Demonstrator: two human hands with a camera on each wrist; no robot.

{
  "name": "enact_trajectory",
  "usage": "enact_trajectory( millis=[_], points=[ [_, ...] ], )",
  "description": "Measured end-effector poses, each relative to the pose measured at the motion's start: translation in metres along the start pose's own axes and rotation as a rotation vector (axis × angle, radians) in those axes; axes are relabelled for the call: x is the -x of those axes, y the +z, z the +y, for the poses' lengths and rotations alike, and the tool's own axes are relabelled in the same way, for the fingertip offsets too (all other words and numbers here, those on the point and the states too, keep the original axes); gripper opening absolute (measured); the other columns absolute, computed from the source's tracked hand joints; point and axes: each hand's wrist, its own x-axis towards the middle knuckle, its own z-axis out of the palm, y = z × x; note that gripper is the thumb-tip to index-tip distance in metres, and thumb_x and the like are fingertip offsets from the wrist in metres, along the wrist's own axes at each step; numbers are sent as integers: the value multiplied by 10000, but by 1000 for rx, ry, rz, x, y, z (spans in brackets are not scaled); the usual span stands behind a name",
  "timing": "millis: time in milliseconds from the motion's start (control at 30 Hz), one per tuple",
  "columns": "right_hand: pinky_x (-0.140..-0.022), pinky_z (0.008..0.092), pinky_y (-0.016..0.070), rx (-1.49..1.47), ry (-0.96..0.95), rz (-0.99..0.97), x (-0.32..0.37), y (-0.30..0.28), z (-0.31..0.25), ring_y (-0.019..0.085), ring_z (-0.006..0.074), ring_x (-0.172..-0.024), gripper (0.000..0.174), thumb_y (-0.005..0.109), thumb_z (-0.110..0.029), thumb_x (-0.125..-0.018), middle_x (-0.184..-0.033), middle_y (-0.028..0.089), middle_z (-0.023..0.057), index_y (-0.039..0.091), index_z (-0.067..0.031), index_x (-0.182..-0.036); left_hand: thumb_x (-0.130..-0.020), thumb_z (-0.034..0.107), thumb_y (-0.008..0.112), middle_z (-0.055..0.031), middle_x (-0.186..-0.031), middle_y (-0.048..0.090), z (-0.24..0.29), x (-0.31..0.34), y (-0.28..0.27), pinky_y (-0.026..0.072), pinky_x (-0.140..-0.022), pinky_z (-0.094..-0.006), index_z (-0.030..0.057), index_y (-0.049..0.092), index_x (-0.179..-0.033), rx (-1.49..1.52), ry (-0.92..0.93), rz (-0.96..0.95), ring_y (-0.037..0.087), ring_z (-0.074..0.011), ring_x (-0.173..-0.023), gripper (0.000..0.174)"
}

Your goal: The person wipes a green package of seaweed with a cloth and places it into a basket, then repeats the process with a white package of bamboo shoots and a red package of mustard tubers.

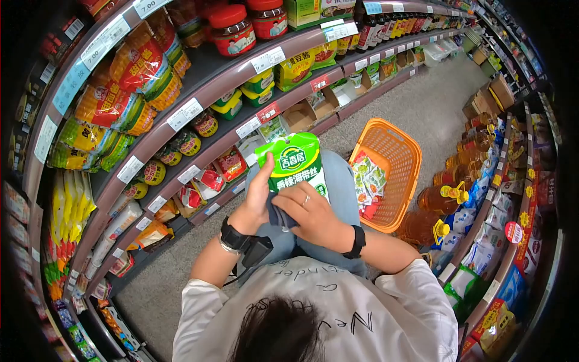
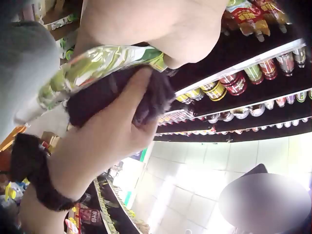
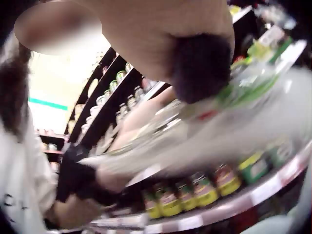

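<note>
A green and white snack pouch with Chinese lettering (image 1: 294, 158) is held upright in front of the body by my left hand (image 1: 257, 194), its thumb along the pouch's left edge. My right hand (image 1: 310, 212) grips a folded dark cloth (image 1: 280, 217) against the lower part of the pouch. In the left wrist view the right hand (image 2: 119, 109) bunches the cloth (image 2: 97, 100), which lies along the pouch (image 2: 80, 73). The right wrist view is blurred; there the cloth (image 3: 202, 66) pokes out of the right hand (image 3: 146, 36) above the pouch (image 3: 229, 119).
An orange basket (image 1: 411, 163) with several small packets (image 1: 369, 180) inside stands on the floor to the right. Shelves of jars, sauce bags (image 1: 129, 72) and tubs (image 1: 259, 84) curve along the left. Oil bottles (image 1: 435, 196) stand before the right-hand shelf.
</note>
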Motion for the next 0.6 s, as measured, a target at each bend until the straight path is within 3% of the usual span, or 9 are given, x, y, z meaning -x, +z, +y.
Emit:
enact_trajectory(
  millis=[67, 167, 233, 267, 300, 367, 433, 467, 600],
  points=[
    [-770, 422, 481, 128, 3, -2, 6, -8, 9, 568, 338, -945, 585, 652, 82, -524, -1001, 606, 106, 574, -72, -1083, -1004, 475, 361, -94, -1213, 606, 1, 1, -7, 475, -948, -411, 58, 494, -1298, 42, 11, -64, 603, -231, -1084, 527],
    [-788, 430, 478, 191, 124, 296, -5, -21, 42, 567, 347, -964, 596, 664, 77, -511, -1028, 601, 122, 581, -70, -1082, -1003, 491, 338, -93, -1169, 629, 3, 2, -5, 493, -924, -430, 49, 505, -1281, 102, -4, -140, 626, -230, -1036, 549],
    [-818, 444, 472, 89, 16, 102, 3, -14, 15, 565, 348, -966, 612, 688, 60, -500, -1060, 594, 128, 575, -61, -1089, -1005, 485, 334, -96, -1199, 621, 5, -4, -18, 481, -945, -431, 46, 496, -1296, 195, -60, -307, 620, -235, -1057, 550],
    [-793, 405, 473, 20, -1, 34, 10, -4, -1, 579, 332, -927, 582, 697, 50, -488, -1045, 609, 122, 595, -55, -1051, -1001, 493, 337, -108, -1247, 602, 2, -2, 13, 446, -996, -433, 49, 479, -1322, -51, 88, 23, 605, -245, -1097, 566],
    [-788, 405, 477, -70, -86, -13, 18, 2, -7, 578, 335, -916, 589, 702, 51, -478, -1036, 607, 122, 593, -62, -1046, -999, 498, 339, -113, -1272, 585, 2, 0, 16, 431, -1011, -433, 47, 470, -1332, -56, 109, 23, 589, -251, -1123, 576],
    [-768, 401, 483, 41, -78, 10, 21, -2, -1, 581, 338, -905, 598, 702, 54, -478, -1032, 606, 128, 594, -56, -1057, -994, 508, 343, -122, -1321, 552, 4, 1, 17, 401, -1042, -433, 45, 450, -1352, -76, 152, 23, 558, -261, -1174, 596],
    [-751, 396, 489, 176, 32, 194, 18, -13, 21, 583, 340, -893, 608, 703, 55, -485, -1029, 604, 135, 595, -51, -1073, -981, 532, 352, -137, -1402, 472, 5, -1, 2, 371, -1067, -441, 31, 403, -1384, 123, 120, -246, 469, -284, -1275, 645],
    [-746, 393, 490, 244, 103, 271, 14, -20, 25, 585, 340, -898, 613, 707, 53, -485, -1012, 607, 142, 597, -44, -1080, -983, 540, 336, -137, -1387, 486, 6, -2, 2, 388, -1052, -436, 28, 407, -1379, 147, 103, -201, 489, -281, -1254, 651],
    [-762, 413, 492, 52, 15, 133, 25, -3, 4, 586, 350, -918, 615, 706, 59, -469, -1014, 605, 156, 604, -42, -1067, -976, 564, 327, -139, -1352, 518, 3, -7, 14, 410, -1030, -435, 23, 423, -1366, 89, 129, -85, 519, -284, -1222, 674]
  ],
)
